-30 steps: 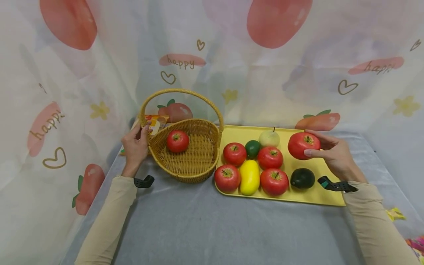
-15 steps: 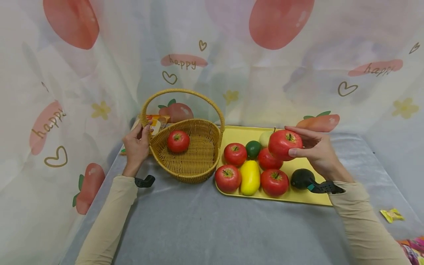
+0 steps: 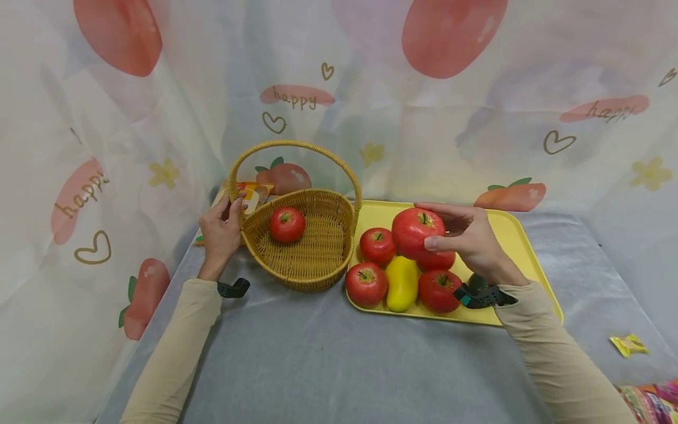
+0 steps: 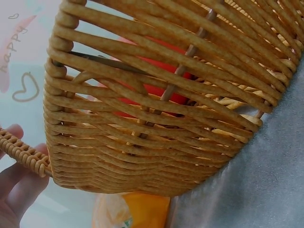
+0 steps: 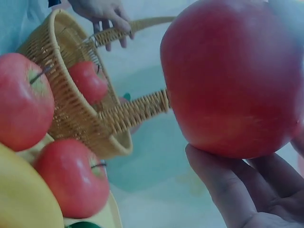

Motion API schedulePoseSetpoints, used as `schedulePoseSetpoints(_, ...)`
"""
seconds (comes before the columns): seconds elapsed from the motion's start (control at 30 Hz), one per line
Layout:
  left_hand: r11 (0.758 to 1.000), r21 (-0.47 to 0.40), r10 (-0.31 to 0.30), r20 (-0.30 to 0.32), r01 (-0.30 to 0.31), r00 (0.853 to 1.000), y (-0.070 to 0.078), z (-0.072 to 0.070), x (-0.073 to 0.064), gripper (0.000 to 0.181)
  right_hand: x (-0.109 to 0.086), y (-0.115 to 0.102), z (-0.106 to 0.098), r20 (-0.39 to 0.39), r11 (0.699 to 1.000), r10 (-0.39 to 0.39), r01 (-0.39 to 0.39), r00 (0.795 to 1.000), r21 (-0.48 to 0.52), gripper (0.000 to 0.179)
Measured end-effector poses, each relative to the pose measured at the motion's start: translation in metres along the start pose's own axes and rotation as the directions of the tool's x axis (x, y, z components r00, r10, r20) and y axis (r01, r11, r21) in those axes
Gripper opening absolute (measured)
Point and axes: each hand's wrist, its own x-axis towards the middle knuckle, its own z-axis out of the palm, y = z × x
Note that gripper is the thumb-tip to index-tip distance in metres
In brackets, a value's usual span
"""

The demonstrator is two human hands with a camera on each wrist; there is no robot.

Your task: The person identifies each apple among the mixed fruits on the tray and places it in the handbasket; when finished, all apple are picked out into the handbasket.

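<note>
My left hand (image 3: pixel 220 235) grips the wicker basket (image 3: pixel 296 278) low on its arched handle, at the left side. Inside the basket lies one red apple (image 3: pixel 288 224); in the left wrist view it shows through the weave. My right hand (image 3: pixel 468 238) holds another red apple (image 3: pixel 416 231) between thumb and fingers, raised over the yellow tray (image 3: pixel 521 259). Beneath and around it on the tray are several red apples (image 3: pixel 366 285) and a yellow mango (image 3: pixel 402 285). A dark green avocado (image 3: pixel 477 284) is partly hidden behind the right wrist.
Behind the basket at the left lies an orange and clear packet (image 3: pixel 255 194). A small yellow wrapped candy (image 3: pixel 628 345) is on the grey cloth at the right, and colourful packaging (image 3: pixel 654 401) shows at the lower right corner. A printed curtain (image 3: pixel 424 141) stands behind.
My right hand has carried the apple leftward across the tray toward the basket, now covering the pale pear and the green fruit. The left hand keeps its hold on the basket handle.
</note>
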Motion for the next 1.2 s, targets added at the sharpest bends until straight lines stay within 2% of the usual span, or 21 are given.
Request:
schedulePoseSetpoints(0.23, 0.999, -0.044, 0.027, 0.003, -0.027, 1.000, 0.029, 0.001, 0.000, 0.033, 0.014, -0.002, 0.021, 0.005, 1.000, 0.000, 0.000, 1.000, -0.018, 0.053)
schedulePoseSetpoints(0.37, 0.999, -0.034, 0.027, 0.001, -0.027, 1.000, 0.037, 0.002, 0.001, 0.031, 0.023, 0.000, 0.036, 0.000, 1.000, -0.014, 0.014, 1.000, -0.017, 0.056)
schedulePoseSetpoints(0.67, 0.999, -0.032, 0.022, -0.006, -0.022, 1.000, 0.034, 0.001, 0.002, 0.031, 0.047, 0.007, 0.080, 0.035, 1.000, 0.013, -0.013, 0.999, -0.006, 0.055)
schedulePoseSetpoints(0.97, 0.999, -0.001, 0.033, -0.016, -0.033, 0.999, 0.031, -0.004, 0.002, 0.029, 0.078, 0.020, 0.123, 0.080, 0.999, -0.006, 0.009, 0.997, -0.040, 0.071)
schedulePoseSetpoints(1.07, 0.999, -0.014, 0.032, -0.015, -0.032, 0.999, 0.031, -0.004, 0.001, 0.029, 0.087, 0.023, 0.132, 0.091, 0.997, 0.019, -0.012, 0.996, -0.070, 0.068)
schedulePoseSetpoints(1.2, 0.999, -0.039, 0.031, -0.003, -0.031, 1.000, 0.030, -0.005, 0.002, 0.031, 0.100, 0.027, 0.141, 0.062, 0.992, 0.064, -0.057, 0.996, -0.115, 0.064)
